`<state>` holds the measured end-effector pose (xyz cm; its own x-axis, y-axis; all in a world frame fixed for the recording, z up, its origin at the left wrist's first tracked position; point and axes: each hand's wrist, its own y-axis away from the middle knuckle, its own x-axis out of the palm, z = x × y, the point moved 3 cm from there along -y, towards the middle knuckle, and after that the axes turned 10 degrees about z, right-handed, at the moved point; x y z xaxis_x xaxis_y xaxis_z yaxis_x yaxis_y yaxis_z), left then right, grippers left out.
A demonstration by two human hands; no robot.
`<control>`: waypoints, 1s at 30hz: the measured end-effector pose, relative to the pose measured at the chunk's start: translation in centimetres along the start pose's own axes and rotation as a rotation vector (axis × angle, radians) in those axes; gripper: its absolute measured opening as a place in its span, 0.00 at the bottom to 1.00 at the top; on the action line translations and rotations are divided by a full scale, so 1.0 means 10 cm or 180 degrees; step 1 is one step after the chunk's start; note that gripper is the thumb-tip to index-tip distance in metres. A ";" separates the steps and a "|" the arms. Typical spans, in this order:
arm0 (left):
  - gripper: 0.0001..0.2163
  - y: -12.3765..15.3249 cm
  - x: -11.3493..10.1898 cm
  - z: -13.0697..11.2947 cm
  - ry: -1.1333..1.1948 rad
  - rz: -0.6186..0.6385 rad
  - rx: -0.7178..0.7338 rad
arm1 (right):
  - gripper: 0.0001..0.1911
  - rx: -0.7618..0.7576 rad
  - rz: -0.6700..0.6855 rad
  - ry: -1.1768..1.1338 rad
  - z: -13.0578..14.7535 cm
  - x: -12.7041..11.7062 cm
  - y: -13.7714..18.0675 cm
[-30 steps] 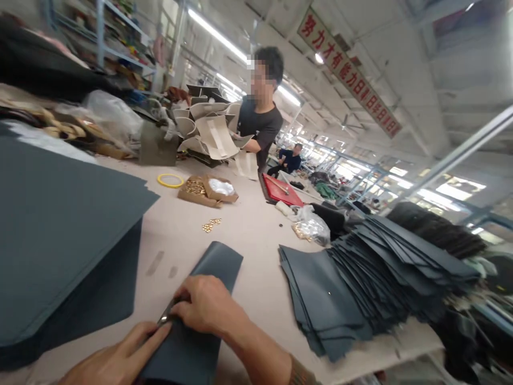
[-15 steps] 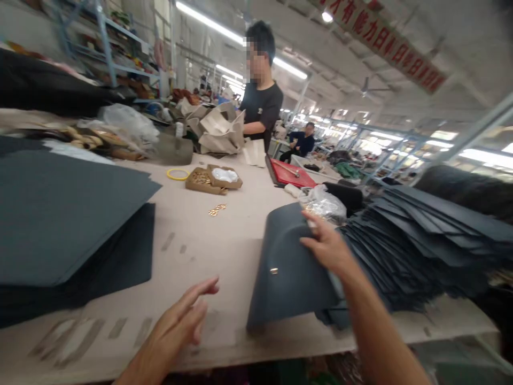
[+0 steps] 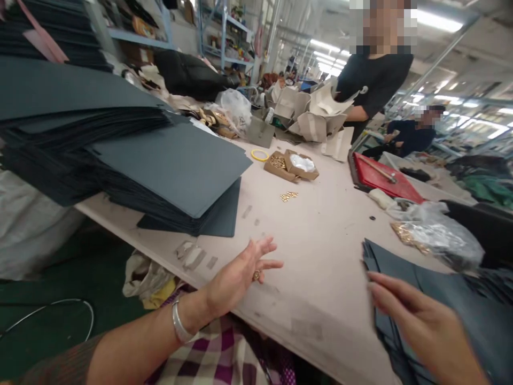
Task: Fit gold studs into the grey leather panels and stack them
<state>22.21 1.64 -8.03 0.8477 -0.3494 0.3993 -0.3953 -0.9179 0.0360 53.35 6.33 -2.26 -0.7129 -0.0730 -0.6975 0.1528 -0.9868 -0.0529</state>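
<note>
My left hand [image 3: 240,272] hovers over the near part of the pale table [image 3: 320,251], fingers spread and holding nothing. A ring and a silver bangle are on it. My right hand [image 3: 428,321] is above the left edge of a pile of dark blue-grey panels [image 3: 409,262]. Its thumb and fingers are closed together, and nothing shows between them; whether they touch the top panel is unclear. Small gold metal pieces [image 3: 288,196] lie loose mid-table, beyond my left hand. Behind them, an open cardboard box [image 3: 280,170] holds more gold pieces.
A tall stack of dark panels [image 3: 176,166] overhangs the table's left side. A yellow ring [image 3: 259,155] lies near the box. At the right are a clear plastic bag [image 3: 452,240] and a hammer [image 3: 377,168] on a red slab [image 3: 404,184]. A co-worker [image 3: 377,80] stands across the table.
My view has swung left. The panel with the gold fitting, earlier in my right hand, is no longer seen there; the right hand is now over the pile. My left hand stays open.
</note>
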 end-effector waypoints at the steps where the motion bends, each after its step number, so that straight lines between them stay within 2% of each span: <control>1: 0.30 0.01 -0.01 0.00 -0.0140 -0.0009 0.0067 | 0.15 -0.0129 0.0314 -0.0147 0.17 0.34 0.01; 3: 0.28 0.06 -0.06 0.01 -0.0386 -0.0066 0.0193 | 0.14 -0.0495 0.0914 -0.0396 0.53 0.97 0.01; 5: 0.27 0.13 -0.11 0.03 -0.0460 -0.0101 0.0307 | 0.11 -0.0930 0.1182 -0.0505 0.85 1.43 0.00; 7: 0.27 0.20 -0.18 0.06 -0.0393 -0.0151 0.0394 | 0.09 -0.1328 0.1186 -0.0500 1.08 1.72 -0.02; 9: 0.27 0.28 -0.27 0.07 -0.0333 -0.0257 0.0438 | 0.08 -0.1664 0.1088 -0.0483 1.21 1.91 -0.05; 15: 0.26 0.48 -0.53 0.07 -0.0163 -0.0694 0.0525 | 0.09 -0.2782 0.1013 -0.0400 1.39 2.28 -0.09; 18: 0.28 0.61 -0.61 0.01 -0.0061 -0.0924 0.0484 | 0.10 -0.3174 0.1080 -0.0320 1.44 2.45 -0.07; 24: 0.21 0.83 -0.85 -0.32 -0.0284 -0.2110 0.0566 | 0.06 -0.2554 0.0610 -0.0209 1.57 2.50 -0.24; 27: 0.20 0.86 -0.97 -0.42 -0.0258 -0.2246 0.0730 | 0.13 -0.2768 0.0302 -0.0115 1.68 2.50 -0.39; 30: 0.20 0.89 -1.03 -0.41 0.0024 -0.2180 0.0800 | 0.15 -0.3063 0.0020 0.0007 1.80 2.65 -0.59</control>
<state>8.49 -2.16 -8.02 0.8729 0.3194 0.3689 0.3170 -0.9459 0.0688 21.22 7.66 -7.60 -0.7091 -0.0767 -0.7009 0.6533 -0.4453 -0.6123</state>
